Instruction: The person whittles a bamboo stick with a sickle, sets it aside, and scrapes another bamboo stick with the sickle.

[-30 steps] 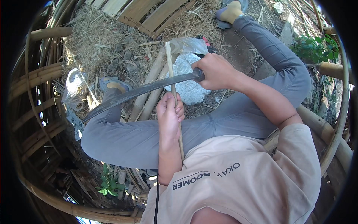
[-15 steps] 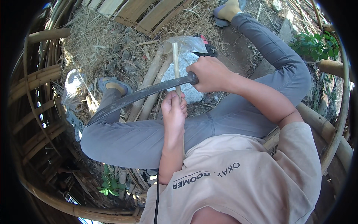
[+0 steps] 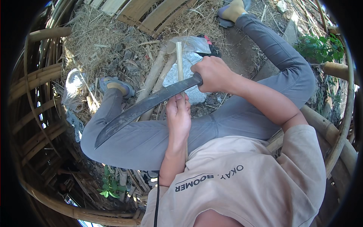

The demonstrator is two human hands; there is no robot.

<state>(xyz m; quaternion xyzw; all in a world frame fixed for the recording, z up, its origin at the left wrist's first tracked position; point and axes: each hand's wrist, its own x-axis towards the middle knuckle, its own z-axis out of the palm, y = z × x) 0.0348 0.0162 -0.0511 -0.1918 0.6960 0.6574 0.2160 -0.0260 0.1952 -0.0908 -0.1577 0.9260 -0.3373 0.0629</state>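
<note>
A long dark machete point(image 3: 140, 106) slants across in front of me, its tip over my left thigh. My right hand point(image 3: 214, 73) is wrapped round its handle. In my left hand point(image 3: 179, 115) is a pale, slender bamboo strip point(image 3: 179, 60), gripped low, with its upper part pointing away from me. The blade lies across the strip just beyond my left fingers and covers a short part of it. Behind the strip sits a whitish stone point(image 3: 195, 96).
Bamboo poles point(image 3: 153, 77) lie left of the stone, and a clear plastic bag point(image 3: 191, 44) beyond it. Dry straw point(image 3: 98, 41) covers the ground. A slatted bamboo panel point(image 3: 141, 15) stands at the far side. Bamboo rails point(image 3: 38, 79) surround me, with a green plant point(image 3: 321, 47) at right.
The machete's tip has swung nearer to me, and more of the blade's flat side shows. My left hand has shifted slightly right; my right hand stays nearly in place.
</note>
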